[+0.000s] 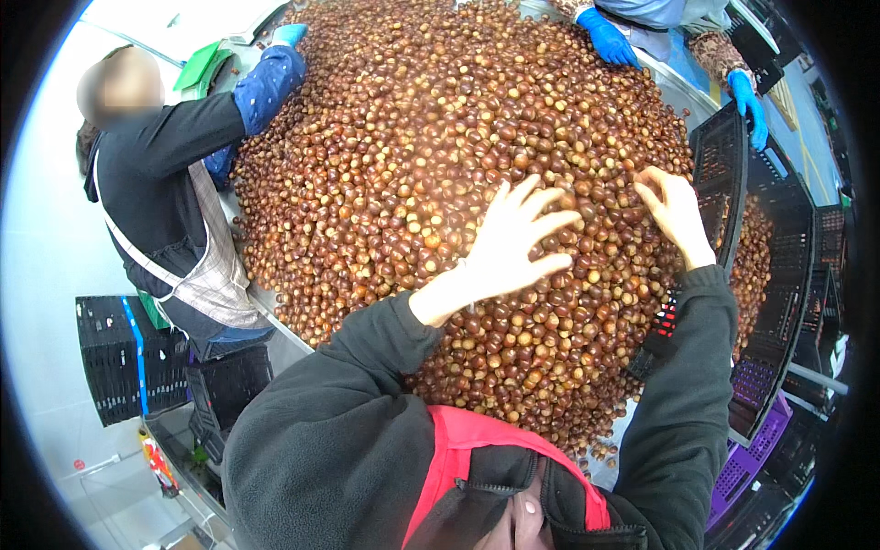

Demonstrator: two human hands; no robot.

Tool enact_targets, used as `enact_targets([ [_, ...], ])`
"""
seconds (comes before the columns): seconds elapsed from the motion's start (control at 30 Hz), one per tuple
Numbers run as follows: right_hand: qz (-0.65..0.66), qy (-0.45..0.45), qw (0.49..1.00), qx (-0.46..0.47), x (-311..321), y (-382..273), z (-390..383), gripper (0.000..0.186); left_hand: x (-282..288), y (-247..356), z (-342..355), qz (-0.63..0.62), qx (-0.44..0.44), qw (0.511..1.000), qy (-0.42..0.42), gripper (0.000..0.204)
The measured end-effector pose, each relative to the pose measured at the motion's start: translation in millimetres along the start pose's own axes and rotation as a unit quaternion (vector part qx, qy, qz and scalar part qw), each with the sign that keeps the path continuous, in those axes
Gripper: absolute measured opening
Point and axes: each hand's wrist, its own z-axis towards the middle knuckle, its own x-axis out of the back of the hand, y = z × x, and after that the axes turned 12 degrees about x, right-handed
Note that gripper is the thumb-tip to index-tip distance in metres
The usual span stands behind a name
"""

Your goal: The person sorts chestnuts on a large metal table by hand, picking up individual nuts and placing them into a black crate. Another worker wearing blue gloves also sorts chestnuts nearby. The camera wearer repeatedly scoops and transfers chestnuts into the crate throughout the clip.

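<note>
A big heap of glossy brown chestnuts [385, 174], many with pale tan ends, covers the table before me. My left hand [518, 240] is bare and hangs over the middle of the heap, palm down. Its fingers are stretched and spread, with nothing held in them. To the right, my right hand [676, 213] is over the heap's right part, close beside a tall black crate. Its fingers curl inward with thumb and forefinger tips close together; anything within them is hidden.
A black plastic crate [718, 179] stands at the heap's right edge, beside a larger black crate [779, 302] with chestnuts in it. A purple crate [753, 458] sits lower right. At left, a co-worker [170, 202] reaches into the heap; another's blue gloves [610, 41] show at far right.
</note>
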Motion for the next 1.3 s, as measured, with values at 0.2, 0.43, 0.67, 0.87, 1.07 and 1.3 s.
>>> enact_targets([
  [0.2,-0.005,-0.013,1.000,0.004,1.0,-2.9,-1.1,0.021,-16.9,34.8,-13.7,0.019,-0.016,0.998,-0.050,0.060],
  [0.43,-0.039,-0.016,0.999,0.014,-1.6,3.8,-3.6,0.014,0.9,40.6,-16.7,-0.220,0.010,0.974,-0.061,0.035],
  [0.67,-0.066,-0.002,0.998,-0.004,-1.4,9.0,-1.9,0.017,32.1,21.1,-11.3,-0.300,0.125,0.944,0.050,0.012],
  [0.87,-0.043,0.039,0.998,-0.028,-3.0,11.2,0.1,0.035,30.6,28.4,-30.0,-0.309,0.178,0.934,-0.033,0.013],
  [1.07,-0.058,0.059,0.997,0.012,-4.6,17.9,-2.3,0.033,32.2,29.1,-39.4,-0.329,0.186,0.926,-0.013,0.015],
  [1.3,-0.036,0.074,0.997,0.008,-5.9,24.0,-5.3,0.014,35.7,23.2,-38.3,-0.357,0.201,0.912,0.026,0.016],
])
